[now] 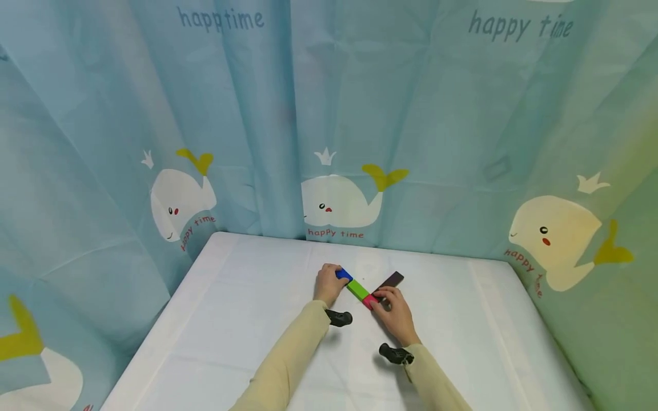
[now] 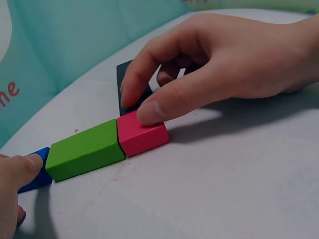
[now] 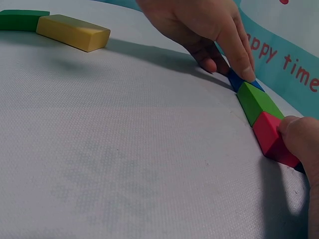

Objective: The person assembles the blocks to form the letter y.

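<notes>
A blue block (image 1: 344,275), a longer green block (image 1: 357,290) and a pinkish-red block (image 1: 369,301) lie end to end in a slanting row on the white table. At the far end, my left hand (image 1: 329,284) pinches the blue block between thumb and fingers, covering part of it. My right hand (image 1: 396,313) holds the red block at the near end, its thumb (image 2: 152,112) on top and its index finger at the far side. From that end a long dark block (image 1: 389,282) runs off to the far right, partly hidden by my right hand.
Over in the right wrist view, a yellow block (image 3: 73,32) stands against a dark green curved block (image 3: 22,21), off to the left. A light blue curtain (image 1: 437,114) with whale prints hangs behind and beside the table (image 1: 231,319).
</notes>
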Demonstrator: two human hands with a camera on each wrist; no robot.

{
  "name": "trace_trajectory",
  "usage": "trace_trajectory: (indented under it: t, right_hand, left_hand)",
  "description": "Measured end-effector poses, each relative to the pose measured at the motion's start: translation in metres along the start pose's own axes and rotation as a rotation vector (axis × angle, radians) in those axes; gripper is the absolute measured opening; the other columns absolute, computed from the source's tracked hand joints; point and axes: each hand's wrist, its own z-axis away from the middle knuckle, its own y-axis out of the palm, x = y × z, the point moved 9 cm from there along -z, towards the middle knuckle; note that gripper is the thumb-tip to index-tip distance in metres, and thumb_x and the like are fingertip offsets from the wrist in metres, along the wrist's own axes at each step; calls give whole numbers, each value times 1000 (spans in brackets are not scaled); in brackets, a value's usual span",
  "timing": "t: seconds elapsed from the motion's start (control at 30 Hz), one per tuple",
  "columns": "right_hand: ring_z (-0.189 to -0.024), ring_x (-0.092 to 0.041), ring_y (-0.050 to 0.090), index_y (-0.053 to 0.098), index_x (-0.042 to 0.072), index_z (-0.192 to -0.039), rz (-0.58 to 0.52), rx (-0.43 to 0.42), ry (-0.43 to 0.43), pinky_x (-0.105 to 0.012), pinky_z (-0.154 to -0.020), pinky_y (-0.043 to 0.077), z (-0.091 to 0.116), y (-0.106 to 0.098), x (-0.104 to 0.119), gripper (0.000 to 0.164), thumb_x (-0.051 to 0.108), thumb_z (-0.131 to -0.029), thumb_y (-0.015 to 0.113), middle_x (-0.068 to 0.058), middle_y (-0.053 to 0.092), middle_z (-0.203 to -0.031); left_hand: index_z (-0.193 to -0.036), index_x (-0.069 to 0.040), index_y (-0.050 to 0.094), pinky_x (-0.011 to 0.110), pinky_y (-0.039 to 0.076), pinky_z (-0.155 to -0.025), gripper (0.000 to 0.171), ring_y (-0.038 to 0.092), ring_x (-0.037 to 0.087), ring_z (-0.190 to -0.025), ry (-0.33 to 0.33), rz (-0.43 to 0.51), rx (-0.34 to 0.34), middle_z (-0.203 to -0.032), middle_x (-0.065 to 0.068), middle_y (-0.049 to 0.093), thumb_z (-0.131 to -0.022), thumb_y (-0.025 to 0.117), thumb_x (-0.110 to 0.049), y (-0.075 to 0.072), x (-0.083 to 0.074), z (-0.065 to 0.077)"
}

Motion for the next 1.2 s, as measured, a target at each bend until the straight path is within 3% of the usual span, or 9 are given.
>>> trace_trajectory:
  t: [0.47,1.2]
  right_hand:
    - [-88,-18,56,71,6,-104,5,8,18,-37,-78,47,0,0,-2,22,14,-84,78,-10,58,-118]
    - [-85,-18,56,71,5,-104,1,4,-1,-36,-76,47,1,-1,2,23,14,-84,78,-11,58,-117]
  left_hand:
    - [-115,-4,68,43,45,-98,31,57,28,-110,37,9,-12,-117,13,60,-88,75,-18,3,-1,2]
    - [-115,-2,68,43,44,-98,31,56,30,-111,32,22,-8,-118,14,59,-87,75,-15,-2,-6,8]
